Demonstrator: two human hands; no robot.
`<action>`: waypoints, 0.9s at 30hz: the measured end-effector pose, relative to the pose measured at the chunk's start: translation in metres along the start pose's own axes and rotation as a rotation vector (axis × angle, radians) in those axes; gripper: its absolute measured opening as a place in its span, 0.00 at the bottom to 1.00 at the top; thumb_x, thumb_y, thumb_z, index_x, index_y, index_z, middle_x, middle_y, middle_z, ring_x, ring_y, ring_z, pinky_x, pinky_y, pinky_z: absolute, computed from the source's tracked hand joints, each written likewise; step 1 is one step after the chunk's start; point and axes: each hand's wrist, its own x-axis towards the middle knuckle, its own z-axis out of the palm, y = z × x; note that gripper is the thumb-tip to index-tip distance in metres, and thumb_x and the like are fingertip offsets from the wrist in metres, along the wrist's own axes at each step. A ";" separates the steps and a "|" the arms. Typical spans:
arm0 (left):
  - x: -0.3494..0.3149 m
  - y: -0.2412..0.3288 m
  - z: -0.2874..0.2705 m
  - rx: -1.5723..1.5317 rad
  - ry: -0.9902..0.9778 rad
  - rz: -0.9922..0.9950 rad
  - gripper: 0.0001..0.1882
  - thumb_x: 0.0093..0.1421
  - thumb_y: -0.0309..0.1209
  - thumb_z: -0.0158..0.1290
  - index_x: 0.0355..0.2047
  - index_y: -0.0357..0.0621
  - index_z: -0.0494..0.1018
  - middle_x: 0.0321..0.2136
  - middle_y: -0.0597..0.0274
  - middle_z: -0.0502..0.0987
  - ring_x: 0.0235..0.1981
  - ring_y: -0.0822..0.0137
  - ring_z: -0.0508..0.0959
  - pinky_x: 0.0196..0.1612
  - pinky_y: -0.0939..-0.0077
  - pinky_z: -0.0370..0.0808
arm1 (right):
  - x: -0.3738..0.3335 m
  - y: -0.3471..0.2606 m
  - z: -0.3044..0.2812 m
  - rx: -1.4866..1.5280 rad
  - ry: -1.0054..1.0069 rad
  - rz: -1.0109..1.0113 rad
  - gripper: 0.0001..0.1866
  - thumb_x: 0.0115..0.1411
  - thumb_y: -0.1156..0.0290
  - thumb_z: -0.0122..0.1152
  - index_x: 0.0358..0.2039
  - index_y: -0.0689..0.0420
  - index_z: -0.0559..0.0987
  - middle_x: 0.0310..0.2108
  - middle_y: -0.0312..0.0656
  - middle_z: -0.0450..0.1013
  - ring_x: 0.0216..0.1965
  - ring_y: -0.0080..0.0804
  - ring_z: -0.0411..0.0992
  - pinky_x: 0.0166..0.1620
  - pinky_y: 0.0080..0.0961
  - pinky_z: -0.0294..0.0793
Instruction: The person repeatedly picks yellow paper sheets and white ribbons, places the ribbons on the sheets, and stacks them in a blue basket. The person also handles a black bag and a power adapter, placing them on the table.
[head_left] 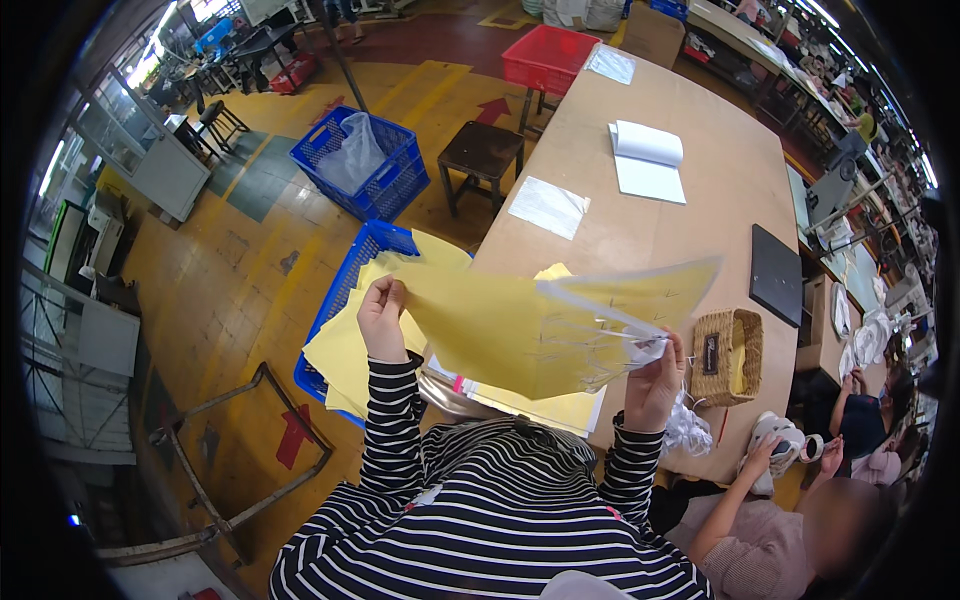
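A large yellow sheet (470,325) is stretched in the air between my hands, above the near end of the table. Its right part has a clear, shiny film (630,290) with dark marks or slits. My left hand (383,315) pinches the sheet's left edge between thumb and fingers. On the right, my right hand (655,385) is closed on the lower right edge, where sheet and film meet. A small whitish piece (645,350) shows by its fingertips; I cannot make out what it is. More yellow sheets (340,350) lie beneath, in a blue crate (312,372).
On the table (640,235) are a wicker basket (727,357), white strips (687,428), a black flat case (776,272) and an open notebook (648,163). A stool (481,150) and another blue crate (365,165) stand to the left. A co-worker (770,540) handles a white shoe (770,440) at right.
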 end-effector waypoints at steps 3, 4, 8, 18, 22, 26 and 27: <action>0.010 -0.006 -0.013 -0.006 0.028 0.028 0.09 0.65 0.28 0.52 0.41 0.34 0.72 0.34 0.67 0.76 0.35 0.79 0.74 0.41 0.86 0.71 | 0.005 -0.007 -0.015 0.067 0.114 -0.029 0.08 0.64 0.74 0.55 0.44 0.59 0.75 0.43 0.42 0.76 0.44 0.31 0.75 0.50 0.28 0.77; 0.013 -0.009 -0.018 -0.033 0.029 0.046 0.09 0.65 0.28 0.51 0.41 0.35 0.73 0.34 0.67 0.76 0.35 0.79 0.74 0.41 0.86 0.71 | 0.007 -0.009 -0.021 0.048 0.149 -0.050 0.10 0.64 0.73 0.55 0.45 0.58 0.75 0.44 0.41 0.76 0.45 0.31 0.75 0.52 0.28 0.77; 0.023 -0.014 -0.038 -0.049 0.149 0.068 0.08 0.66 0.29 0.51 0.40 0.36 0.73 0.34 0.67 0.76 0.35 0.78 0.74 0.41 0.85 0.71 | 0.015 -0.027 -0.047 0.104 0.119 -0.104 0.10 0.64 0.73 0.55 0.46 0.55 0.76 0.45 0.40 0.76 0.47 0.29 0.74 0.54 0.28 0.74; 0.012 0.007 -0.038 -0.008 0.140 0.169 0.08 0.67 0.30 0.48 0.42 0.39 0.71 0.37 0.67 0.75 0.39 0.77 0.74 0.46 0.83 0.70 | 0.016 -0.053 -0.041 -0.011 0.088 -0.243 0.17 0.61 0.77 0.54 0.52 0.56 0.72 0.58 0.47 0.66 0.43 0.30 0.74 0.48 0.25 0.75; 0.005 0.012 -0.022 -0.101 0.043 0.221 0.07 0.68 0.30 0.47 0.42 0.40 0.69 0.34 0.68 0.73 0.37 0.78 0.71 0.43 0.83 0.68 | 0.021 -0.047 0.000 -0.108 -0.093 -0.128 0.29 0.58 0.78 0.55 0.61 0.57 0.63 0.63 0.51 0.58 0.39 0.30 0.73 0.42 0.22 0.75; -0.009 0.022 -0.008 -0.161 -0.139 0.288 0.04 0.67 0.29 0.47 0.38 0.41 0.67 0.31 0.65 0.71 0.34 0.76 0.69 0.40 0.82 0.67 | 0.032 -0.024 0.037 -0.455 -0.434 0.058 0.38 0.57 0.81 0.55 0.67 0.57 0.53 0.65 0.54 0.53 0.36 0.24 0.72 0.40 0.18 0.75; -0.012 0.024 -0.006 -0.167 -0.188 0.313 0.04 0.67 0.28 0.47 0.37 0.42 0.66 0.31 0.65 0.71 0.33 0.75 0.69 0.39 0.82 0.66 | 0.034 -0.017 0.044 -0.586 -0.445 0.108 0.40 0.57 0.82 0.55 0.68 0.57 0.51 0.66 0.54 0.52 0.36 0.23 0.72 0.39 0.18 0.74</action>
